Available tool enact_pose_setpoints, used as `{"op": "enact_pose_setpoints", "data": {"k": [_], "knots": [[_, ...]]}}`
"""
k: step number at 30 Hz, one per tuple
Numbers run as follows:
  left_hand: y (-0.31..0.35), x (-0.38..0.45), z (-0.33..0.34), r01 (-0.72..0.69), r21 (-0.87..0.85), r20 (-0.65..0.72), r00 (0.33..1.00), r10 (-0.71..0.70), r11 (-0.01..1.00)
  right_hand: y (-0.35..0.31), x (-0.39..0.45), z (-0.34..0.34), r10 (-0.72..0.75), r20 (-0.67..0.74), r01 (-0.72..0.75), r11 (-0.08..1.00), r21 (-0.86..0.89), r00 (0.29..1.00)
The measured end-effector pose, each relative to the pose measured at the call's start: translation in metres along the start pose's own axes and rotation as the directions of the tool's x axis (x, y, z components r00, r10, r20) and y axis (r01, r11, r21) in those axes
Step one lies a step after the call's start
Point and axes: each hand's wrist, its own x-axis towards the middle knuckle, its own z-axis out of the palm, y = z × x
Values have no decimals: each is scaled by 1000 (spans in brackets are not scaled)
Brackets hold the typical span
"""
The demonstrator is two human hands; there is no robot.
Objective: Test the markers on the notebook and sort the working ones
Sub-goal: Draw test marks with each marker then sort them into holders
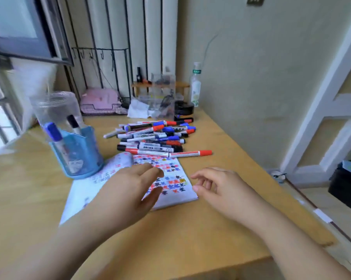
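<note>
Untested markers [156, 138] lay heaped on the desk [221, 219] beyond the notebook [176, 178], whose page bore many test scribbles. Two markers, presumably sorted as working, stood in the blue holder [79, 154]. Left hand [128, 190] and right hand [217, 184] hovered relaxed, holding nothing.

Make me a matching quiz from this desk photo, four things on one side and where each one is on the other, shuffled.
Things:
1. marker pile
2. blue holder
3. notebook
4. spray bottle

Places:
A. under the left hand
B. far edge, by the wall
C. left of the notebook, two markers inside
D. just beyond the notebook

Pairs: 1-D, 2-C, 3-A, 4-B
</note>
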Motion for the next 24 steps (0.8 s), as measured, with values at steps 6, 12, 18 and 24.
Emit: {"op": "enact_pose_setpoints", "data": {"k": [6,12,18,24], "knots": [[-47,3,4,102,29,-26,995,-101,994,27,75,25,81,47,-62,944,-325,996],[-64,15,26,174,-90,-39,983,-178,981,65,124,32,218,85,-115,763,-636,972],[-72,8,35,225,-226,-26,971,-237,948,72,138,31,210,199,-14,722,-692,957],[-70,9,30,213,-199,-90,968,-234,957,12,117,16,81,131,-36,950,-311,988]]}}
